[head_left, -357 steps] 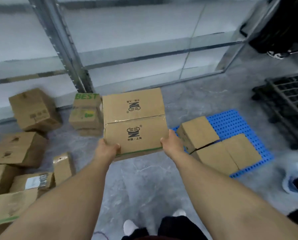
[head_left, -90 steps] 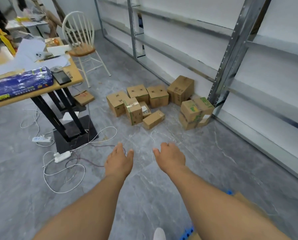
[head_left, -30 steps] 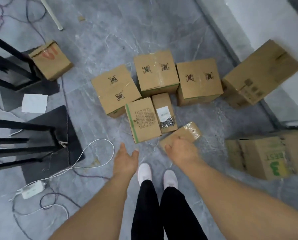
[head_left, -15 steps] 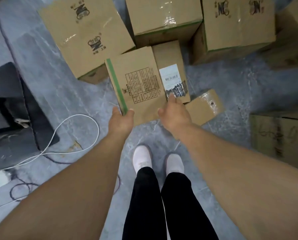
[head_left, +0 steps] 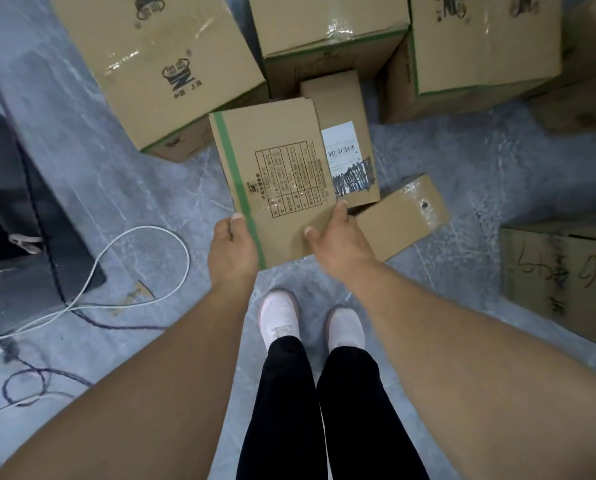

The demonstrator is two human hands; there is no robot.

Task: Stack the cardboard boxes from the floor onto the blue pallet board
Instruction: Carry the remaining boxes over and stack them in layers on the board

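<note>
A cardboard box with a green stripe and a printed table (head_left: 276,174) stands on the grey floor just ahead of my feet. My left hand (head_left: 232,251) grips its near left edge, thumb on top by the stripe. My right hand (head_left: 338,242) grips its near right corner, thumb on the top face. Close against its right side stands a narrow box with a white shipping label (head_left: 345,143). A small flat taped box (head_left: 400,216) lies to the right of my right hand. The blue pallet board is out of view.
Three larger logo boxes sit behind: left (head_left: 158,67), middle (head_left: 327,32), right (head_left: 483,46). Another box with handwriting (head_left: 563,282) stands at the right. A black stand base (head_left: 16,220) and white cables (head_left: 130,271) lie at the left. My white shoes (head_left: 310,327) stand below.
Both hands have closed onto the near end of the green-striped box; the right hand slid from the labelled box's edge to the striped box's corner. The view has dropped closer to the boxes.
</note>
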